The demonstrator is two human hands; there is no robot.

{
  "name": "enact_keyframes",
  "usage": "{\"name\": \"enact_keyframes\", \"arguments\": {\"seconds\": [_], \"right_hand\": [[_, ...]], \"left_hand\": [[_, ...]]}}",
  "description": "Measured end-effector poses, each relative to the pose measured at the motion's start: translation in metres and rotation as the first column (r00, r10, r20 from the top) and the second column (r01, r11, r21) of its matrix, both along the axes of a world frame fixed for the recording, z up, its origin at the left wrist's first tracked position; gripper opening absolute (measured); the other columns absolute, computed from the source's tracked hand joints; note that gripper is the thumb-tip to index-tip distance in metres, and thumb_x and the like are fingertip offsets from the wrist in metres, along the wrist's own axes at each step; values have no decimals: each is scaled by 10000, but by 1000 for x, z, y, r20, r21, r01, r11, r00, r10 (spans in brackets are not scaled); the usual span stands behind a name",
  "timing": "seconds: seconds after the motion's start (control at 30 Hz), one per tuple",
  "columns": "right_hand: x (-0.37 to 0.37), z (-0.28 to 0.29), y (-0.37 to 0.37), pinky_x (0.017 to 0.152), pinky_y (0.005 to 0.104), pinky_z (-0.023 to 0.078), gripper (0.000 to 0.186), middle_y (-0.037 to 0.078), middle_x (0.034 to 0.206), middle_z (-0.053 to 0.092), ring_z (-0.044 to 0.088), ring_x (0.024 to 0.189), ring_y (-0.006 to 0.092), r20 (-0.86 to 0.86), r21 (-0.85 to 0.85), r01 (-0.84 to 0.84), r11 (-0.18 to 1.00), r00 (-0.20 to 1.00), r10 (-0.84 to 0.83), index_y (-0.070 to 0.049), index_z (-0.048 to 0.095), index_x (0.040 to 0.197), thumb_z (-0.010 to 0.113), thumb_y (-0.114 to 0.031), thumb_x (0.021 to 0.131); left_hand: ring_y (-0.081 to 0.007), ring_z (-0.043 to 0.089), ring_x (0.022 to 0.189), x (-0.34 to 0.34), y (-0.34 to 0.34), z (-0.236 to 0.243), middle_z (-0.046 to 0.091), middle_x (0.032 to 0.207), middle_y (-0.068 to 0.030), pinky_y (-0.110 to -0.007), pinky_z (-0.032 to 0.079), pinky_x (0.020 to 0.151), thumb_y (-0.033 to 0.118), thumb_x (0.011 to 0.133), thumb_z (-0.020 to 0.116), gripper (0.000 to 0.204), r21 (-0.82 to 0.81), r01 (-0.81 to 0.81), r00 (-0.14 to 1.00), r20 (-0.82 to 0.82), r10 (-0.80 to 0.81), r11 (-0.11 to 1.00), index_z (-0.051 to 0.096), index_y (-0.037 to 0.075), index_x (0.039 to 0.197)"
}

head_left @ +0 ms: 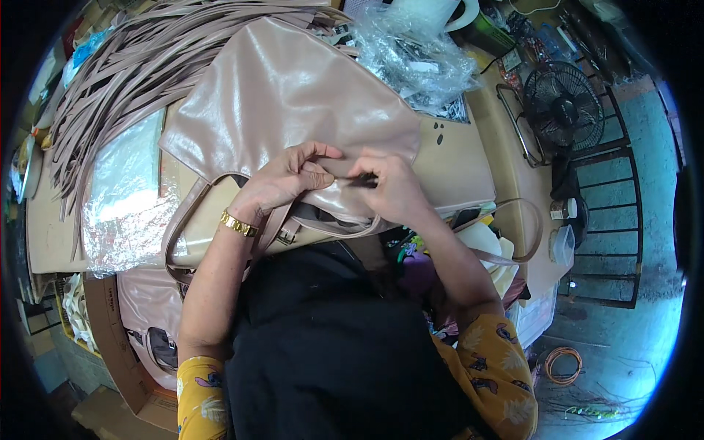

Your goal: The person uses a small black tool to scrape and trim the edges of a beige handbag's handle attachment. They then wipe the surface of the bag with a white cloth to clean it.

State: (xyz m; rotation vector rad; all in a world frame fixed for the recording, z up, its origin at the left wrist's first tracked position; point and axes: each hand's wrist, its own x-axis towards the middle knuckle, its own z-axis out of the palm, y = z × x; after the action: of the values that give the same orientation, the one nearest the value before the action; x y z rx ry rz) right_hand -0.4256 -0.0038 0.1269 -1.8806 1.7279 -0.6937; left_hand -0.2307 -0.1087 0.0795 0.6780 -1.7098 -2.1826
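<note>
A glossy beige-pink faux-leather handbag (293, 95) lies on the tan desk (469, 161), its body stretching away from the person and its open mouth and straps turned toward their lap. Both hands meet at that near rim. The left hand (282, 183), with a gold bracelet at the wrist, is closed on a fold of the bag's edge, thumb and fingers pinched together over the material. The right hand (392, 187) is clamped on a small dark slender tool (363, 181), whose long axis runs roughly level, left to right, its tip pointing toward the left hand's fingertips. Tool and pinched fold sit just beside each other, almost touching, so the right hand is the nearer one to the working spot, and the seam lies directly to its left.

Beyond the bag, a fan of long beige-pink leather strips (117, 81) spreads over the desk's far left, with crinkled clear plastic wrapping (411, 51) at the far side. A small black electric fan (561, 106) stands off to the right. A second matching bag (150, 308) rests low on the left, beside a cardboard box.
</note>
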Motion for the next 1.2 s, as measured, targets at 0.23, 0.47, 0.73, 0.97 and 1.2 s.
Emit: {"name": "enact_keyframes", "arguments": {"seconds": [0.23, 0.47, 0.73, 0.97, 1.2], "right_hand": [[-12, 3, 49, 539, 263, 379, 405, -4, 667, 504, 453, 579, 80, 385, -84, 409, 908, 854, -349, -38, 515, 736, 858, -251, 724], [31, 9, 56, 572, 303, 462, 433, 56, 836, 584, 507, 588, 165, 390, -355, 599, 718, 792, -469, -46, 578, 1046, 825, -77, 691], [-11, -23, 35, 739, 287, 503, 244, 40, 932, 686, 635, 819, 127, 570, 193, 114, 974, 795, -206, 25, 694, 1079, 705, -24, 841], [-9, -55, 30, 734, 267, 523, 356, 80, 936, 703, 648, 812, 121, 740, 173, 198, 965, 620, -260, 87, 645, 1154, 734, -29, 830], [-15, -65, 32, 725, 280, 531, 372, 60, 916, 709, 645, 776, 108, 737, 205, 120, 971, 634, -234, 70, 661, 1105, 805, -82, 798]], "left_hand": [[-203, 638, 791, 10, 28, 43, 648, 855, -66, -322, 501, 733, 30, 785, 735, 232, -669, 9, 999, 36, 21, 743, 726, 50, 1015], [-224, 577, 703, 2, 35, 117, 563, 798, -23, -358, 439, 656, 34, 722, 671, 220, -933, -319, 908, -351, 228, -168, 714, 117, 921], [-273, 639, 841, 6, -26, 113, 683, 909, -93, -351, 480, 749, 102, 866, 642, 114, -778, 331, 933, 355, -60, 535, 665, 25, 945], [-326, 578, 787, -16, -20, 44, 610, 935, -134, -434, 465, 730, 96, 819, 704, 197, -961, -169, 949, -99, 300, 218, 643, 38, 997], [-251, 630, 976, -14, 60, 47, 608, 1054, -116, -326, 540, 777, -19, 691, 803, 309, -818, -400, 881, -218, 419, 414, 728, 16, 989]]}}
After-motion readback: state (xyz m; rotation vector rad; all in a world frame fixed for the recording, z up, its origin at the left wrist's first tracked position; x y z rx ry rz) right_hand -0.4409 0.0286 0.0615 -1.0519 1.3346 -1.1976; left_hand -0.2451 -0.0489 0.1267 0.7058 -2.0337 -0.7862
